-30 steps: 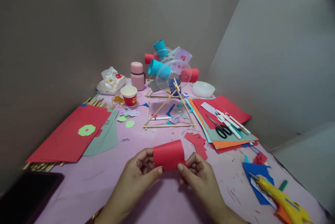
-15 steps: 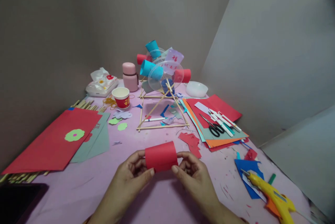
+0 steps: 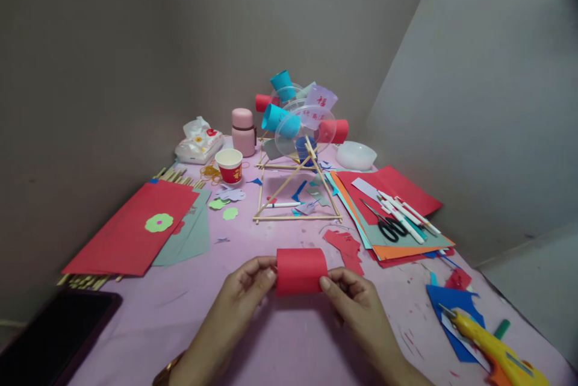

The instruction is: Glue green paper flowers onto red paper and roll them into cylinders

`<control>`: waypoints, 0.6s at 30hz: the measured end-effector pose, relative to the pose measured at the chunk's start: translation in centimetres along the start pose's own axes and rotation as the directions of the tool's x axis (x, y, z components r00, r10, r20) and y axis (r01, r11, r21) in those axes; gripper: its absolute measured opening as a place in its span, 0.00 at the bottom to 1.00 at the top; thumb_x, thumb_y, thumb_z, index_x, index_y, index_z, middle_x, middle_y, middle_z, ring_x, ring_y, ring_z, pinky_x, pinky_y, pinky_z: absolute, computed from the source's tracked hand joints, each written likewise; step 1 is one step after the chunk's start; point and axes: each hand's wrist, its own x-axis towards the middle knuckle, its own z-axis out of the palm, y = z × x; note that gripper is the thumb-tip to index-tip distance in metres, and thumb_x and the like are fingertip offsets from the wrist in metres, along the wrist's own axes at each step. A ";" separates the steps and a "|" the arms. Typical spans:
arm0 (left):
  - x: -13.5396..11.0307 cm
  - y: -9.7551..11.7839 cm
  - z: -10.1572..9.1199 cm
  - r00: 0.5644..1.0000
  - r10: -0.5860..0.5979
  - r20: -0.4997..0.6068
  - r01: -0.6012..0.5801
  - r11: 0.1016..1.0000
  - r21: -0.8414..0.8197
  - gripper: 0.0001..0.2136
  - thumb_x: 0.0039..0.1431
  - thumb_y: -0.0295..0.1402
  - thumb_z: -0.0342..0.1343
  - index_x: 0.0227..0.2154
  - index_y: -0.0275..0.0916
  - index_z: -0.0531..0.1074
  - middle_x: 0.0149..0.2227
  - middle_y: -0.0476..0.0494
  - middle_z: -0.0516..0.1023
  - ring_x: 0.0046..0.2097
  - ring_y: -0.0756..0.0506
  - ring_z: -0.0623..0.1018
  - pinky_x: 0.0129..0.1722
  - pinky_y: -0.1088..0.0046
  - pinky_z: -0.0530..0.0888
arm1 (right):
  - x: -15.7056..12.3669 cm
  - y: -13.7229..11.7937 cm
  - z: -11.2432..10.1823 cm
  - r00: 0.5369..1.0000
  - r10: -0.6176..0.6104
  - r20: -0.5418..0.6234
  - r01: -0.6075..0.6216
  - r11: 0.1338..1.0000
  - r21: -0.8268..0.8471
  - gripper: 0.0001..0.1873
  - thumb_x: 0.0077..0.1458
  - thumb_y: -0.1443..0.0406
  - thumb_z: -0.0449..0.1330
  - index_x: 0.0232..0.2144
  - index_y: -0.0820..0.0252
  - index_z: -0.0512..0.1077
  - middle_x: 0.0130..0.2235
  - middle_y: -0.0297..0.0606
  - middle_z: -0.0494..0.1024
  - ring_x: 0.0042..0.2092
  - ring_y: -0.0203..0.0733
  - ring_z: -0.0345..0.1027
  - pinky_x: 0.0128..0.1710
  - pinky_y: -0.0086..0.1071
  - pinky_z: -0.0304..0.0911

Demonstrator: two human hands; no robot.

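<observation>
A red paper roll (image 3: 301,270) lies sideways between both hands, just above the pink table (image 3: 289,344). My left hand (image 3: 246,286) pinches its left end with curled fingers. My right hand (image 3: 354,301) grips its right end, thumb on the front. Behind it stands a stick-frame wheel model (image 3: 298,157) with blue and red paper cups around clear discs.
Red and grey paper sheets (image 3: 135,232) lie at left, over wooden sticks. A stack of coloured paper with scissors (image 3: 391,227) and pens sits at right. A yellow glue gun (image 3: 497,350) rests at bottom right. A paper cup (image 3: 229,165), pink flask (image 3: 243,132) and white bowl (image 3: 356,155) stand behind. A dark tablet (image 3: 54,338) lies bottom left.
Both hands keep hold of the red roll and have shifted their fingers slightly on its ends. The view has swung left and back right; nothing on the table moved.
</observation>
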 end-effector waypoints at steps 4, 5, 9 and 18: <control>0.1 -0.9 -0.2 0.993 -0.010 0.114 0.020 0.996 -0.085 0.16 0.49 0.35 0.61 0.42 0.39 0.71 0.34 0.46 0.78 0.37 0.46 0.75 0.38 0.73 0.69 | 0.0 -0.2 0.1 1.000 0.011 0.010 -0.011 1.000 0.029 0.19 0.43 0.51 0.64 0.25 0.63 0.72 0.18 0.26 0.61 0.19 0.28 0.47 0.17 0.24 0.44; 0.1 -1.1 -0.2 0.993 -0.011 0.115 0.021 0.996 -0.089 0.16 0.50 0.35 0.60 0.43 0.39 0.70 0.34 0.46 0.78 0.37 0.46 0.75 0.39 0.73 0.69 | 0.0 -0.2 0.1 1.000 0.006 0.017 -0.006 1.000 0.026 0.19 0.43 0.51 0.65 0.26 0.63 0.72 0.18 0.26 0.61 0.20 0.29 0.47 0.17 0.24 0.44; 0.2 -1.2 -0.3 0.995 -0.030 0.097 0.038 0.996 -0.086 0.15 0.52 0.33 0.58 0.43 0.39 0.69 0.33 0.47 0.77 0.37 0.47 0.75 0.38 0.73 0.69 | 0.0 -0.1 -0.1 0.999 -0.012 0.039 0.012 1.000 -0.007 0.18 0.41 0.54 0.67 0.29 0.63 0.74 0.19 0.26 0.61 0.21 0.29 0.51 0.21 0.24 0.47; 0.4 -1.1 0.1 0.990 -0.024 0.139 0.036 0.996 -0.085 0.13 0.49 0.34 0.61 0.38 0.38 0.72 0.36 0.44 0.79 0.40 0.44 0.76 0.40 0.72 0.69 | -0.1 -0.4 0.0 0.999 -0.021 0.031 0.020 0.999 0.032 0.14 0.41 0.56 0.67 0.23 0.62 0.75 0.22 0.33 0.73 0.25 0.34 0.60 0.24 0.25 0.55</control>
